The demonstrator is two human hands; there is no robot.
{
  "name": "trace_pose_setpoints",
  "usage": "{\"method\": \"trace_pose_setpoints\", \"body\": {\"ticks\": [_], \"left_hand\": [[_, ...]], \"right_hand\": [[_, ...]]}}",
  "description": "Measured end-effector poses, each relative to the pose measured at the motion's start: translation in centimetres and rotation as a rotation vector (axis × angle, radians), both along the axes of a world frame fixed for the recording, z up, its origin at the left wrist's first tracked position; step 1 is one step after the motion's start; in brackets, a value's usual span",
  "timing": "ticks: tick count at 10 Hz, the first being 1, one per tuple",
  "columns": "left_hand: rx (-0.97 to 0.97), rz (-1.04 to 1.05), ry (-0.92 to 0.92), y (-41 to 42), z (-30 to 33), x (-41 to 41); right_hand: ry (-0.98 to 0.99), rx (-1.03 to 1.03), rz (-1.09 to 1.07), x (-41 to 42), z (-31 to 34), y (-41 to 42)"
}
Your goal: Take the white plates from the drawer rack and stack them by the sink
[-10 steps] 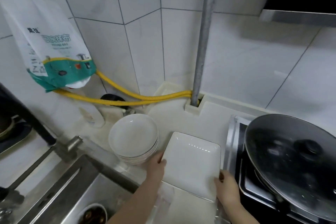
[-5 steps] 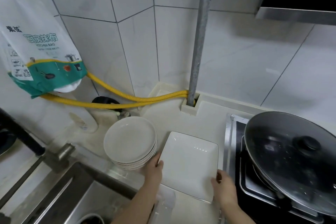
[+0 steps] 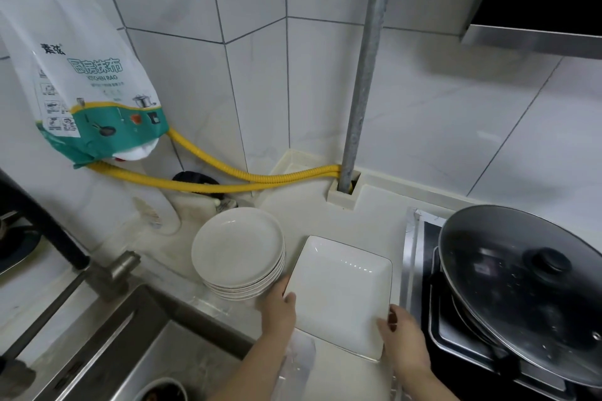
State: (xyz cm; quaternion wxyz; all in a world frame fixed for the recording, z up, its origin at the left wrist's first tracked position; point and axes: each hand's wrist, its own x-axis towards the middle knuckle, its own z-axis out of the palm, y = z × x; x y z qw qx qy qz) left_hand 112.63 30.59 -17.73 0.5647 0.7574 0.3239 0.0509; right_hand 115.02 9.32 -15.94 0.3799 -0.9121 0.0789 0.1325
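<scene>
Hands hold the square plate (image 3: 342, 293) by its near corners, left hand (image 3: 278, 308) and right hand (image 3: 402, 332) each pinching the rim with thumb on top. Over the last second it has barely shifted, lying on the counter (image 3: 374, 215) just right of the round plate stack (image 3: 239, 252) beside the sink (image 3: 156, 355). Placement looks nearly finished, with release probably next.
</scene>
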Motion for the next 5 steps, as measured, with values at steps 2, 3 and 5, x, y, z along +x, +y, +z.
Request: {"method": "trace_pose_setpoints", "body": {"ticks": [2,3,5], "left_hand": [[0.103,-0.015,0.066,-0.9,1.6,-1.7],[0.15,-0.051,0.142,-1.5,3.0,-3.1],[0.337,-0.194,0.351,-3.2,5.3,-6.2]], "right_hand": [[-0.005,-0.15,0.182,-0.5,1.0,-0.6],[0.034,-0.271,0.315,-0.3,1.8,-0.7],[0.035,-0.431,0.531,-0.2,3.9,-0.5]]}}
